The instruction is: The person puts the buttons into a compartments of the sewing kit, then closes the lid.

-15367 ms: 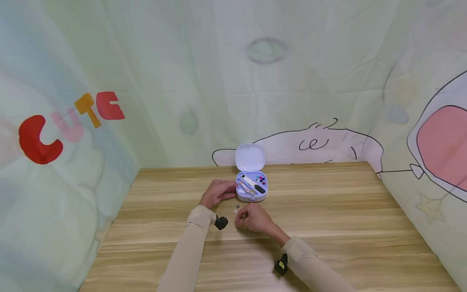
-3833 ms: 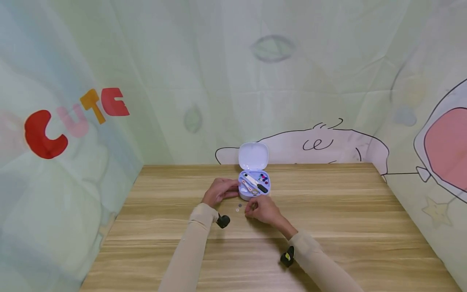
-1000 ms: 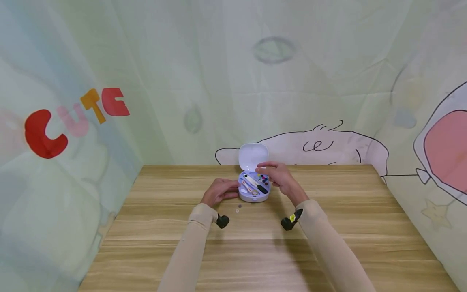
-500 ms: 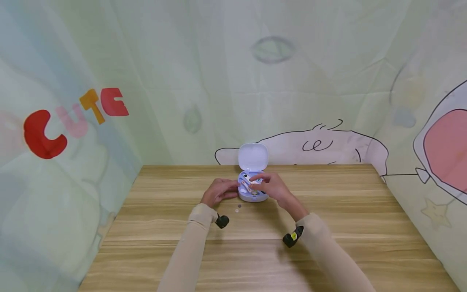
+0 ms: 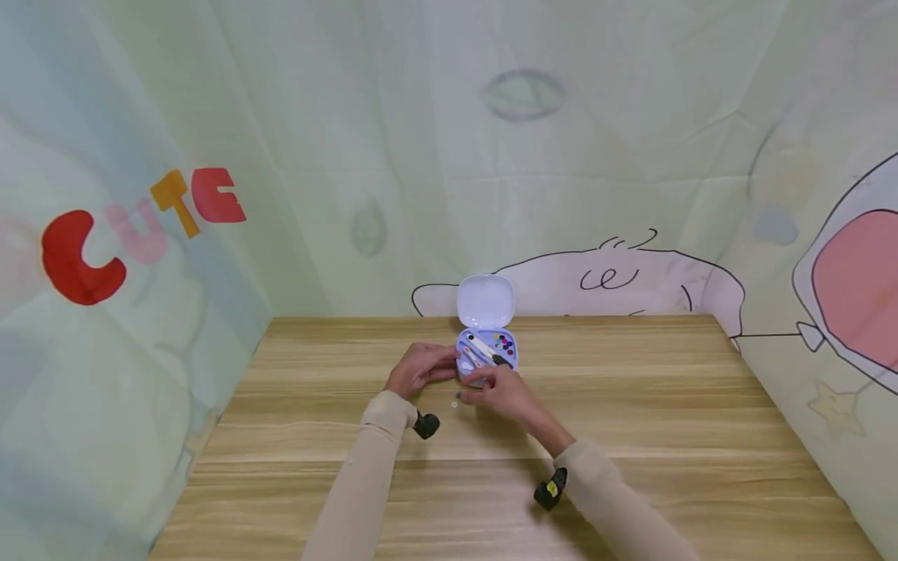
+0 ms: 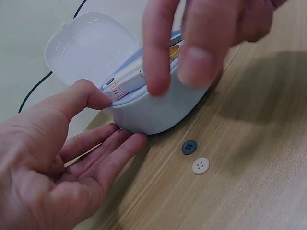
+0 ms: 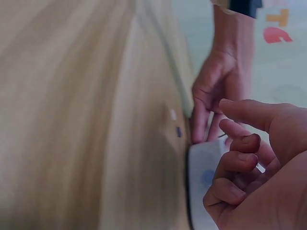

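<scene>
A pale blue sewing kit box [image 6: 148, 115] stands on the table with its white lid [image 5: 486, 301] raised. My left hand [image 5: 418, 369] holds the box's left side, thumb on the rim and fingers low against the wall. Just in front of the box hovers my right hand [image 5: 503, 393], thumb and index finger apart with nothing between them. A dark button [image 6: 189, 147] and a white button [image 6: 201, 166] lie on the table below it. Inside the box are a white tool with a black end [image 5: 480, 345] and several colourful buttons [image 5: 503, 343].
The wooden table [image 5: 631, 413] ends at a printed curtain [image 5: 316, 195] close behind the box. Black wrist cameras [image 5: 426, 425] sit on both sleeves. In the left wrist view a gold-coloured piece [image 6: 174, 51] shows in the box behind the right fingers.
My right hand has moved from over the box's button compartment, down and toward me, to the front of the box near the two loose buttons. My left hand stays on the box.
</scene>
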### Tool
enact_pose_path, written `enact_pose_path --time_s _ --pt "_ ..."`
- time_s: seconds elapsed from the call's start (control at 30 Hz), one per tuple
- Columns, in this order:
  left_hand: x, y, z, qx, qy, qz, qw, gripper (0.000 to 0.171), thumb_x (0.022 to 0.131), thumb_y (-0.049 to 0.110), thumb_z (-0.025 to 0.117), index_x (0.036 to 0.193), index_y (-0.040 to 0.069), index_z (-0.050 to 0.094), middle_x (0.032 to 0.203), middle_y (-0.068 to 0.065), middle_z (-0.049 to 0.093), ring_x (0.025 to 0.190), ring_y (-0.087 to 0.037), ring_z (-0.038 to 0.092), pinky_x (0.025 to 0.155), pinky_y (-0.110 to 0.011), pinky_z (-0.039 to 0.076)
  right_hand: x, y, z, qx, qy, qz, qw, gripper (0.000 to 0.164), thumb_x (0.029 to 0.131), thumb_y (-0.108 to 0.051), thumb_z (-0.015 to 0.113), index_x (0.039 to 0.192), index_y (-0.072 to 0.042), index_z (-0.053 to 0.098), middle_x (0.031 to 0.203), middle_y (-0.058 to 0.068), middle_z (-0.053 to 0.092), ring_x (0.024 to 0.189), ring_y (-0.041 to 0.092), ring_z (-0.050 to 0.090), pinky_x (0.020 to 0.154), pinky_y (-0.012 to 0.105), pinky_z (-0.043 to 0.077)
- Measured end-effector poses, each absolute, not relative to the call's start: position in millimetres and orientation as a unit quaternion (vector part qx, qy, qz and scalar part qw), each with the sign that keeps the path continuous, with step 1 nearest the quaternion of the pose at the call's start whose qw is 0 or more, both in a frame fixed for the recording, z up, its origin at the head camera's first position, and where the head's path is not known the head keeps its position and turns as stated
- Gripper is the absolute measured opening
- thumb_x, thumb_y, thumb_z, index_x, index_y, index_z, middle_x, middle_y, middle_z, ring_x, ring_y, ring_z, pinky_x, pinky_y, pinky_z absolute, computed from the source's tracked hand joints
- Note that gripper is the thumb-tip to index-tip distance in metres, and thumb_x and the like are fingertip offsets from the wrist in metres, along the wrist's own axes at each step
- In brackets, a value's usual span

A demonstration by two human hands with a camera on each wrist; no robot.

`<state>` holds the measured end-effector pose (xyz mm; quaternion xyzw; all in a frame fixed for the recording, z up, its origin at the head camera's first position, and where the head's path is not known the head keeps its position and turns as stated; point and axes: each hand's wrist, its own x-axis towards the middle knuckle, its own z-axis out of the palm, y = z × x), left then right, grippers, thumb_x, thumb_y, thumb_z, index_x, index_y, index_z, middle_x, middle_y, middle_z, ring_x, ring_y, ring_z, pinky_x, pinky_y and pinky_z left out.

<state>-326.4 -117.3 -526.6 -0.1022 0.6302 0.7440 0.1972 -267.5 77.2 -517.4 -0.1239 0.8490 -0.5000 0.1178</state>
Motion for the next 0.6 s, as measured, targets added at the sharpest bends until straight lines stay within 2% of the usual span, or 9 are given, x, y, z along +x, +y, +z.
enact_pose_path --time_s 0.2,0.33,0.5,0.6 --pt "-326 -118 -526 -0.103 0.63 0.744 0.197 0.028 0.095 0.003 0.073 0.118 -0.012 0.069 0.1 -0.014 0.075 0.091 -0.019 0.071 0.088 -0.036 0.064 -265 69 -531 -0.161 0.866 -0.463 0.095 0.023 0.084 -0.014 0.086 0.106 -0.008 0.08 0.069 -0.003 0.057 0.061 0.01 0.05 0.051 0.022 0.041" --pt "-327 -119 -527 -0.103 0.636 0.74 0.194 0.028 0.094 0.004 0.074 0.118 -0.012 0.07 0.1 -0.013 0.075 0.09 -0.02 0.071 0.089 -0.037 0.063 -265 65 -536 -0.186 0.866 -0.457 0.083 0.018 0.085 -0.01 0.084 0.102 -0.006 0.08 0.067 -0.004 0.06 0.056 0.007 0.048 0.048 0.02 0.04" --pt "-327 -119 -528 -0.102 0.634 0.742 0.195 0.029 0.095 0.004 0.073 0.118 -0.012 0.069 0.103 -0.015 0.075 0.091 -0.02 0.071 0.09 -0.037 0.063 -264 62 -540 -0.19 0.871 -0.445 0.084 0.017 0.084 -0.009 0.084 0.101 -0.007 0.081 0.074 -0.004 0.068 0.055 0.006 0.049 0.047 0.02 0.04" --pt "-328 -118 -529 -0.101 0.631 0.744 0.197 0.028 0.095 0.003 0.073 0.117 -0.013 0.069 0.1 -0.015 0.075 0.089 -0.02 0.072 0.088 -0.036 0.063 -265 61 -541 -0.185 0.88 -0.429 0.082 0.015 0.085 -0.012 0.084 0.099 -0.009 0.082 0.07 -0.007 0.066 0.057 0.005 0.05 0.049 0.02 0.041"
